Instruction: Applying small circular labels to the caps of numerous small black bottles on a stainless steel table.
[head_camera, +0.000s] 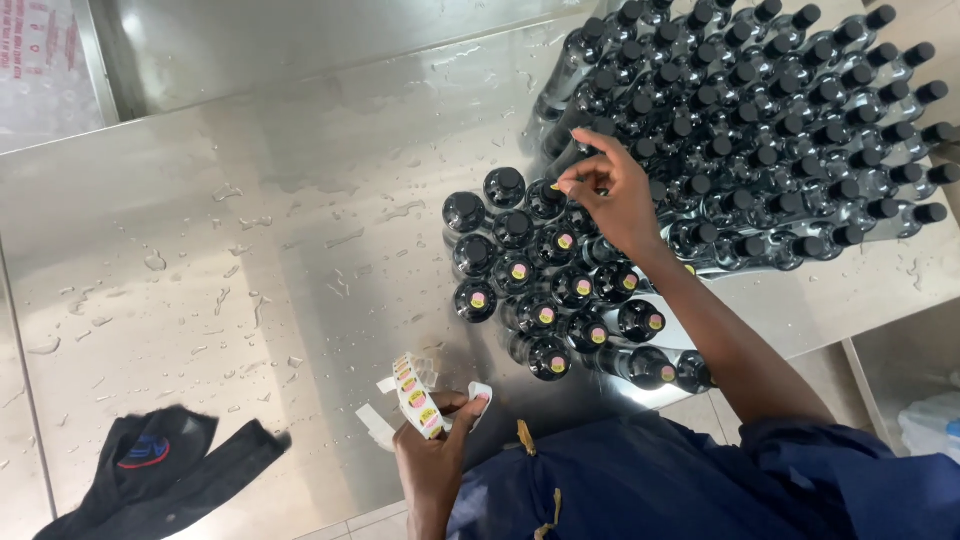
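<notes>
Stood on a wet steel table (250, 250): a dense crowd of dark capped bottles (780, 120), just beyond the right hand (615, 195), its far rows cut off by the frame edge. Nearer, just below that hand, a smaller cluster of stickered bottles (560, 300), partly hidden under the forearm; contents too dark to make out. Lay well left of the left hand (435, 450): a dark crumpled cloth (160, 465), cut off at the bottom edge. Gripped loosely in the left hand, fingers curled: a strip of round stickers (412, 392). Right fingertips pinched together over one cap, presumably on a sticker too small to see.
</notes>
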